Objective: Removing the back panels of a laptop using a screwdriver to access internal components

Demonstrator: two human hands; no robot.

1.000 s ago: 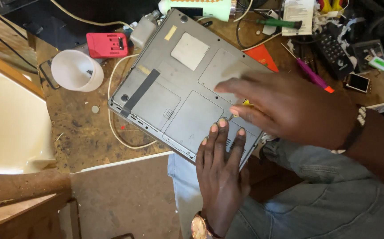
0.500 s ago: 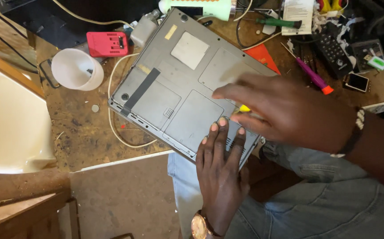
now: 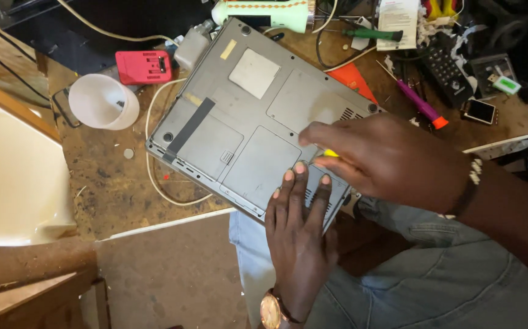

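Observation:
A grey laptop [image 3: 245,122] lies upside down on a worn wooden workbench [image 3: 117,189], its near corner hanging over the edge above my lap. My left hand [image 3: 297,237], with a watch on the wrist, lies flat on that near corner, fingers together. My right hand [image 3: 386,158] is closed around a tool with a yellow handle [image 3: 331,153], of which only a small bit shows. The tool's tip is hidden under the fingers, against the laptop's bottom panel.
A white plastic cup [image 3: 102,100] and a red flat box [image 3: 143,66] sit left of the laptop. A white cable [image 3: 154,176] loops under it. Behind and right lie a purple-and-orange pen-like tool [image 3: 421,105], a green screwdriver [image 3: 370,33], a remote [image 3: 443,70] and clutter.
My right hand has slid a little to the left over the laptop's underside with the yellow-handled tool. The left hand has stayed pressed on the near corner.

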